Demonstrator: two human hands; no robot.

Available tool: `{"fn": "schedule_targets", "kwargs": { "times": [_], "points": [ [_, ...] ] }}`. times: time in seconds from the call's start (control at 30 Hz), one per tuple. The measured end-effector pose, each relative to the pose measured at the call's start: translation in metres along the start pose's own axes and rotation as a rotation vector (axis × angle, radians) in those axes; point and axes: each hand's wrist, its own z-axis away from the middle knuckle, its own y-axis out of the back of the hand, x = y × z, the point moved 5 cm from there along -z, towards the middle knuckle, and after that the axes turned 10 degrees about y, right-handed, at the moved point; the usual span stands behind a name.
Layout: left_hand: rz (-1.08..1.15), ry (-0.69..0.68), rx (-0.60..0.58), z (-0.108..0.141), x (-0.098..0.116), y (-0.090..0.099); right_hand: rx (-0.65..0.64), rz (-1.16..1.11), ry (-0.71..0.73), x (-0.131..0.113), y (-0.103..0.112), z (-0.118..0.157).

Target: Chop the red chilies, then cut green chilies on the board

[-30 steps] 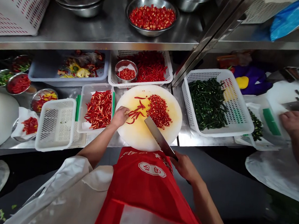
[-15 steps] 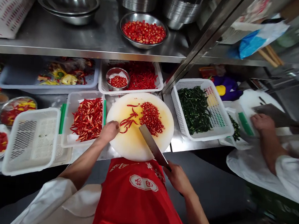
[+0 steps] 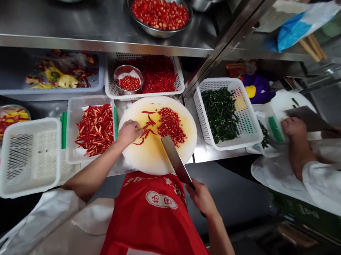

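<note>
A round white cutting board (image 3: 145, 162) carries several whole red chilies (image 3: 149, 127) and, to their right, a heap of chopped chilies (image 3: 172, 127). At the board's left side my left hand (image 3: 129, 133) has its fingers drawn together at a red chili on the near-left edge of the loose ones; the fingertips partly hide it. My right hand (image 3: 201, 198) is closed around the handle of a cleaver (image 3: 176, 158). The blade slants over the board's near right part, its tip just below the chopped heap.
Left of the board stand a plastic tub of cut red chilies (image 3: 97, 128) and a white basket (image 3: 31, 155). Right is a basket of green vegetables (image 3: 221, 115). A co-worker's hand (image 3: 294, 127) is beside another cleaver. Above runs a steel shelf (image 3: 100, 45) bearing a chili bowl (image 3: 160, 13).
My left hand has moved rightward to the loose chilies, its fingertips now reaching them. The cleaver remains in my right hand, nearly still. The view has tilted downward a little.
</note>
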Motion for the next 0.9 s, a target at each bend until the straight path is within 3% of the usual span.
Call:
{"fn": "schedule_targets", "kwargs": {
  "times": [0.07,0.27,0.63,0.77,0.9],
  "points": [
    [-0.044,-0.034,0.010,0.012,-0.003,-0.014,0.001,-0.019,-0.018,-0.001,-0.001,-0.002],
    [0.014,-0.032,0.228,0.033,0.009,-0.045,-0.051,-0.007,-0.015,-0.003,0.003,-0.005],
    [0.017,0.127,0.387,0.032,0.030,-0.056,-0.112,0.057,0.074,0.021,0.039,-0.002],
    [-0.022,0.218,0.409,0.029,0.037,-0.062,-0.154,0.037,0.091,0.029,0.055,-0.002],
    [-0.066,0.209,0.403,0.037,0.035,-0.060,-0.214,0.014,0.093,0.033,0.072,-0.005]
  ]
}}
